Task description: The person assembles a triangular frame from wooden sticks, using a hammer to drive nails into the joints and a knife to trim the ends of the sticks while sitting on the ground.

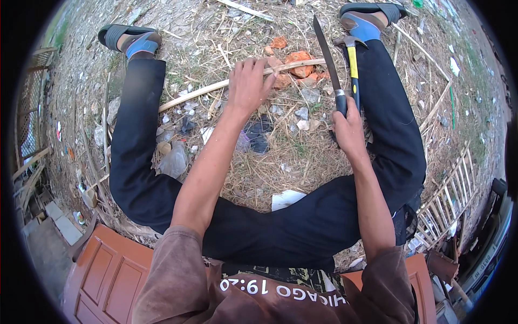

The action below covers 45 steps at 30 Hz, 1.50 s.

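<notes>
My left hand is closed over a long pale wooden strip, which runs level between my feet with its right part over broken orange bricks. In my right hand is the dark handle of a long knife; its blade points up and away from me, apart from the strip. Just right of the blade is a hammer with a yellow and black handle, against my right lower leg. The end of the hammer's handle reaches close to my right fingers.
Dry grass, stones and wood scraps cover the ground. A clear plastic bag lies near my left knee, a white piece between my thighs. A slatted wooden frame is at right, a brown panel behind me, and a vehicle at the right rim.
</notes>
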Motion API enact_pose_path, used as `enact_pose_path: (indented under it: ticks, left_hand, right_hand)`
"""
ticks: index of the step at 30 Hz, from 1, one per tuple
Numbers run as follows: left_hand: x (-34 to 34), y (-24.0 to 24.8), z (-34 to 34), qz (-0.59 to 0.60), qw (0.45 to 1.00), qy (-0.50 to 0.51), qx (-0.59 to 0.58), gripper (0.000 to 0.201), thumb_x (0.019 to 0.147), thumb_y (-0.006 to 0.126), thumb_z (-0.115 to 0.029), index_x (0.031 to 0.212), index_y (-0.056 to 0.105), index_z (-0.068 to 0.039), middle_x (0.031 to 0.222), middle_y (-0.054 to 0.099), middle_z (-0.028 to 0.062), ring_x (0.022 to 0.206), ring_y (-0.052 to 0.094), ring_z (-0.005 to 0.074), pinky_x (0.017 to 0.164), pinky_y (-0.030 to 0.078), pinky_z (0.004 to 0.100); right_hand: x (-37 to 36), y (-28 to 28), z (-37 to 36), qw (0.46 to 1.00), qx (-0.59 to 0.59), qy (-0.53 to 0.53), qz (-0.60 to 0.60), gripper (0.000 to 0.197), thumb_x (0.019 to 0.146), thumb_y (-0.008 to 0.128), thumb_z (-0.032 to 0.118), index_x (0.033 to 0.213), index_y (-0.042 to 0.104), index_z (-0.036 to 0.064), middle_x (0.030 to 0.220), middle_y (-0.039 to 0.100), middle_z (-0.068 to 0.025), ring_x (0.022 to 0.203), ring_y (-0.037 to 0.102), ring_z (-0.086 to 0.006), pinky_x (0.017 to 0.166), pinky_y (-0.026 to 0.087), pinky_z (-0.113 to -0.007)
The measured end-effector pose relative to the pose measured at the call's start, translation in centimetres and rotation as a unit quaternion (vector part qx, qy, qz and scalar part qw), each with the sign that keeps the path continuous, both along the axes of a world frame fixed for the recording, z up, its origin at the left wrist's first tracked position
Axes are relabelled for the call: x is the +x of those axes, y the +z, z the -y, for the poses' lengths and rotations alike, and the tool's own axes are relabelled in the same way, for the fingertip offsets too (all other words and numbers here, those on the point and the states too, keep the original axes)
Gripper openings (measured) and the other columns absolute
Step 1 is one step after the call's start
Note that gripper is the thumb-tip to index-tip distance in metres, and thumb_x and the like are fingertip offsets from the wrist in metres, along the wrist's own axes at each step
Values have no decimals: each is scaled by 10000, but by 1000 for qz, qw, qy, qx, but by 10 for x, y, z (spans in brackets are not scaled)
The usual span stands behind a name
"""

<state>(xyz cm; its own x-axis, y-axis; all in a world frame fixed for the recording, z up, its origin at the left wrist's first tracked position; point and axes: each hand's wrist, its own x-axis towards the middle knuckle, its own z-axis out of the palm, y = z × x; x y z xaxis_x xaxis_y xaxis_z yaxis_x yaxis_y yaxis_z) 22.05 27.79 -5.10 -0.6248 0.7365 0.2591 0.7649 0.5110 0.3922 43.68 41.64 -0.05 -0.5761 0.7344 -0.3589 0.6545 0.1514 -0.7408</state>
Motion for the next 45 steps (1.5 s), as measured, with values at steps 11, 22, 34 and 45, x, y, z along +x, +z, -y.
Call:
enact_pose_path:
  ticks: [11, 22, 34, 45]
  left_hand:
    - [-19, -23, 10, 49, 994, -91, 27, 169, 890, 695, -221, 991, 684, -86, 862, 644, 103, 856, 616, 332, 748, 493, 460]
    - [-18, -25, 12, 54, 993, -98, 41, 179, 916, 675, -192, 1028, 702, -56, 884, 659, 136, 844, 611, 341, 760, 480, 442]
    - [-24, -27, 11, 40, 991, -110, 58, 176, 889, 699, -225, 1001, 708, -90, 851, 644, 105, 816, 613, 326, 730, 484, 444]
    - [99, 31, -39, 315, 945, 82, -21, 468, 970, 580, -467, 929, 707, -18, 814, 696, 180, 803, 674, 347, 747, 490, 464]
  right_hand:
    - [-6, -6, 10, 988, 134, 77, -26, 321, 982, 547, 214, 1178, 482, -31, 813, 639, -306, 784, 638, -499, 701, 459, -559]
    - [-9, -25, 19, 982, 165, 95, 1, 314, 993, 541, 193, 1183, 466, -47, 790, 647, -307, 747, 637, -509, 674, 473, -583]
    - [-21, -21, 28, 988, 114, 100, 1, 267, 993, 525, 155, 1094, 404, -60, 721, 622, -333, 691, 625, -531, 643, 475, -603]
    - [-20, -24, 29, 990, 106, 96, 1, 268, 969, 540, 139, 1057, 401, -74, 737, 628, -345, 703, 631, -538, 645, 490, -599]
